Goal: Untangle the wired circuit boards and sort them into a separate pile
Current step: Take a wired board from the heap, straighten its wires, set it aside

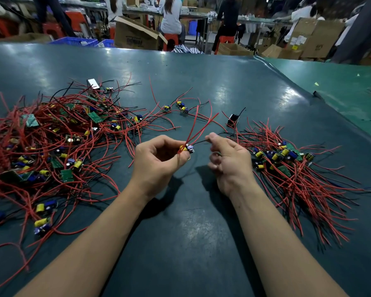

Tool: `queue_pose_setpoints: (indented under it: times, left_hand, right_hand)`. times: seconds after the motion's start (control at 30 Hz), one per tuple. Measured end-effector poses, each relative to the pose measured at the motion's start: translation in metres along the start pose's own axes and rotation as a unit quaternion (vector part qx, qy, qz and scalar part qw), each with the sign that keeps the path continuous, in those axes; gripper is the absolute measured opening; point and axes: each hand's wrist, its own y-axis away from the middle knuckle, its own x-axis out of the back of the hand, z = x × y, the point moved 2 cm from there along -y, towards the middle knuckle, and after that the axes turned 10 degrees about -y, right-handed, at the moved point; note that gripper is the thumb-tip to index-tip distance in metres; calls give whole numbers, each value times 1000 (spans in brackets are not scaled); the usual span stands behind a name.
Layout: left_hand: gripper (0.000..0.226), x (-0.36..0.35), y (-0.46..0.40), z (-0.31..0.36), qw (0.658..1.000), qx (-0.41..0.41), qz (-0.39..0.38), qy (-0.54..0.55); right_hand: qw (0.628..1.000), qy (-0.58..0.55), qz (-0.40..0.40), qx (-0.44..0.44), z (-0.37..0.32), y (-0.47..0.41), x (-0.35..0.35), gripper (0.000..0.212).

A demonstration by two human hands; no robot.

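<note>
Left hand (158, 159): we are pinching one circuit board (189, 148) by its red wires (198, 127).
Right hand (229, 157): we are pinching its black wire (199, 142).
Sorted pile (287, 159): lying at 3 o'clock on the tabletop (201, 86).

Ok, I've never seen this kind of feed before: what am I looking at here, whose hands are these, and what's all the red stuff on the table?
This single picture comes from a camera worn on a person's head, looking down at their own bare hands. The left hand pinches a small circuit board with red wires. The right hand pinches that board's black wire. On the green table, a tangled heap of wired boards lies left and a neater sorted pile right.
</note>
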Motion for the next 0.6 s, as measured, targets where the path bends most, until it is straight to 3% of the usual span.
queue_pose_setpoints:
  times: [0.13, 0.27, 0.33, 0.37, 0.5, 0.6]
  left_hand:
    - [13, -1, 1, 2, 1000, -1, -1, 10]
    - [29, 1, -2, 0, 999, -8, 37, -16]
    - [29, 0, 0, 0, 999, -17, 14, -34]
    - [28, 0, 1, 1, 999, -20, -4, -42]
    - [28, -3, 3, 2, 998, -15, -39, -56]
    - [28, -2, 4, 4, 999, -9, -35, -40]
  right_hand:
    - [999, -48, 18, 5, -7, -7, 7, 17]
    - [993, 55, -84, -63, 5, 2, -2, 36]
    - [987, 74, -130, -58, 10, 7, -5, 23]
    - [988, 73, -129, -51, 10, 7, -5, 15]
    - [991, 63, -105, -57, 8, 3, -1, 24]
    - [995, 61, -77, -29, 5, 0, -1, 17]
